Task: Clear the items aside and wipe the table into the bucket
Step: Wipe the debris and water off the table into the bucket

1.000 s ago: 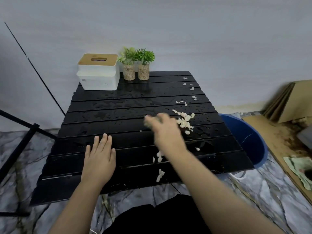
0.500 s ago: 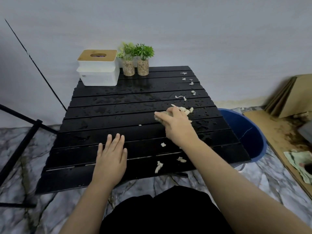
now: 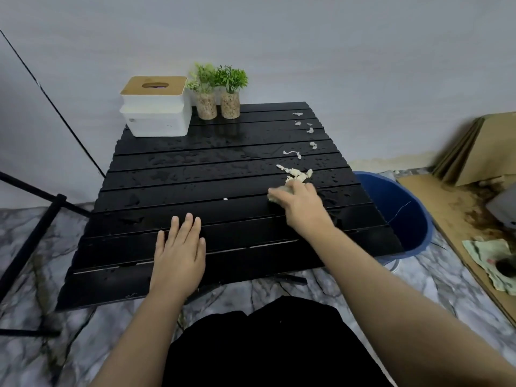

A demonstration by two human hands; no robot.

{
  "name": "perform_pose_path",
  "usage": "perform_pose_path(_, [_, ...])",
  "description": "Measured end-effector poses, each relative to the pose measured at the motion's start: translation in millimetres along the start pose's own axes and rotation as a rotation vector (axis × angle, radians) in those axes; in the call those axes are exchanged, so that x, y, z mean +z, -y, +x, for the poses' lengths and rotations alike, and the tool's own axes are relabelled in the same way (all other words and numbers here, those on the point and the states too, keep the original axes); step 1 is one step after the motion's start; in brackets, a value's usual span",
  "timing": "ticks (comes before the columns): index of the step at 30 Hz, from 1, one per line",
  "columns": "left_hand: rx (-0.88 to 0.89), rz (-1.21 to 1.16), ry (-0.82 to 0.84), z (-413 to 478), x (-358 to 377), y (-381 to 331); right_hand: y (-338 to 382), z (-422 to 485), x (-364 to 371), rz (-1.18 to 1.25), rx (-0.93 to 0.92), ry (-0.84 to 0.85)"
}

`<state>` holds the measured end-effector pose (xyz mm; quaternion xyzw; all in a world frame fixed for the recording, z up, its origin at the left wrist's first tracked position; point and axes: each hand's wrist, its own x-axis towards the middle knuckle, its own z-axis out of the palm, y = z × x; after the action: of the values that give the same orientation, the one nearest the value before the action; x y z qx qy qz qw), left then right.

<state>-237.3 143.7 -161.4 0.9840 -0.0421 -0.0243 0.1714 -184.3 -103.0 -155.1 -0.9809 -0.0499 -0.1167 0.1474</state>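
My right hand (image 3: 303, 208) presses a pale crumpled wad (image 3: 276, 192) onto the wet black slatted table (image 3: 178, 174), right of its middle. Just beyond the fingers lies a heap of white scraps (image 3: 297, 174). More small scraps (image 3: 307, 129) trail toward the far right corner. My left hand (image 3: 178, 255) rests flat on the near slats, fingers spread, holding nothing. A blue bucket (image 3: 402, 210) stands on the floor against the table's right edge, partly under it.
A white tissue box with a wooden lid (image 3: 156, 110) and two small potted plants (image 3: 217, 93) stand at the table's far left edge. Cardboard sheets (image 3: 474, 152) and a rag (image 3: 485, 258) lie at the right. A black stand leg (image 3: 33, 233) is at the left.
My right hand swept right and away across the slats, and the scraps near the front edge are gone from there. My left hand slid slightly right and stayed flat.
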Motion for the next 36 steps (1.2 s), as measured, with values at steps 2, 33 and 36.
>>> perform_pose_path(2, [0.028,-0.006,0.011,1.7,3.1,-10.8,3.7,2.0,-3.2,0.064,0.019,-0.075])
perform_pose_path(33, [0.162,-0.063,0.031,45.2,30.0,-83.0,-51.7,-20.6,-11.5,0.149,-0.385,0.103])
perform_pose_path(36, [0.120,-0.167,-0.031,49.6,15.5,-66.7,-53.8,15.7,-5.8,0.120,-0.170,-0.047])
